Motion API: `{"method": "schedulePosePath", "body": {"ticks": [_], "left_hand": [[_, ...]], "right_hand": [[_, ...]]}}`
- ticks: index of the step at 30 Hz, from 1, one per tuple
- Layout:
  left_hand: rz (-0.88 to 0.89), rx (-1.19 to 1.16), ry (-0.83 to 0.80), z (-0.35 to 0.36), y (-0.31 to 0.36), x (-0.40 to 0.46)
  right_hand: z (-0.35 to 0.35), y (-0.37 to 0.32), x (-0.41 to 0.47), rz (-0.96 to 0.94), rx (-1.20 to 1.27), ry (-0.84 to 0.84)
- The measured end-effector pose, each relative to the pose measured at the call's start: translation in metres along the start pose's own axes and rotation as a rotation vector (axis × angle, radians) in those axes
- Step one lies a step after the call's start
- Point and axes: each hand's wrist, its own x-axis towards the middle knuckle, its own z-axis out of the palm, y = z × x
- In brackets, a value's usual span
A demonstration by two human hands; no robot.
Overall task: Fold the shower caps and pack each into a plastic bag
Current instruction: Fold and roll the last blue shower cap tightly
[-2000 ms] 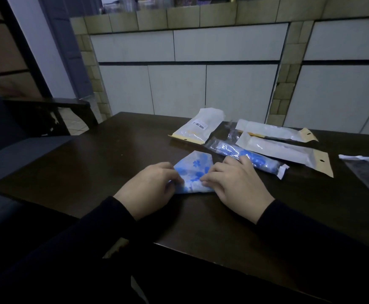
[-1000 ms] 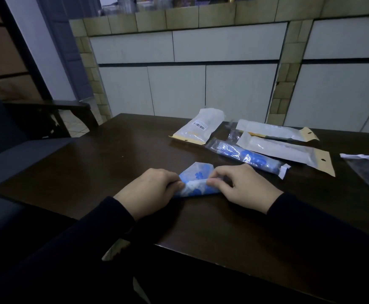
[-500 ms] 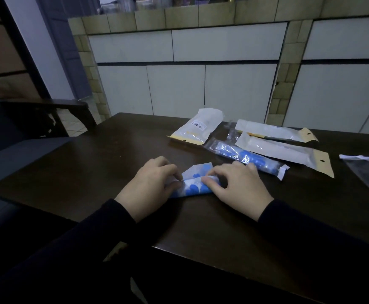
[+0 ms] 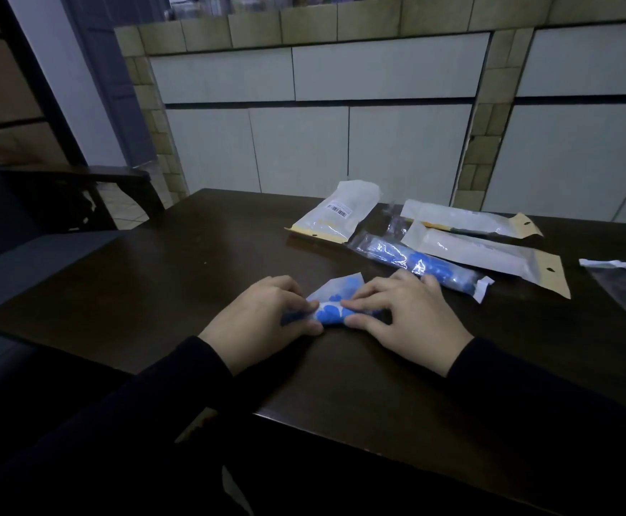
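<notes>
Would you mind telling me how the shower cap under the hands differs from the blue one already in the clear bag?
The shower cap under the hands is bare, while the bagged cap is sealed in clear plastic. The first is partly rolled, with a white flap showing behind; the bagged cap is a long, tight roll. The left hand and right hand pinch the first; the bagged cap lies just behind the right hand. Both are blue-patterned and lie on the dark table.
</notes>
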Motion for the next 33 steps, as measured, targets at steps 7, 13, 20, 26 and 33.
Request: {"method": "schedulePosePath", "body": {"ticks": [7, 13, 20, 26, 33], "left_hand": [[0.085, 0.069, 0.013, 0.0, 0.004, -0.001], [0.028, 0.008, -0.052, -0.008, 0.004, -0.007], [-0.09, -0.076, -0.028, -0.011, 0.007, -0.005], [-0.1, -0.005, 0.037, -0.006, 0.003, -0.001], [0.07, 0.077, 0.113, -0.005, 0.006, 0.0]], "right_hand": [[-0.005, -0.004, -0.006, 0.028, -0.119, -0.015], [-0.012, -0.008, -0.011, -0.014, -0.09, 0.044], [-0.005, -0.007, -0.002, 0.091, 0.037, 0.113], [0.004, -0.004, 0.004, 0.169, 0.08, 0.143], [0.003, -0.003, 0.007, 0.129, 0.044, 0.173]]}}
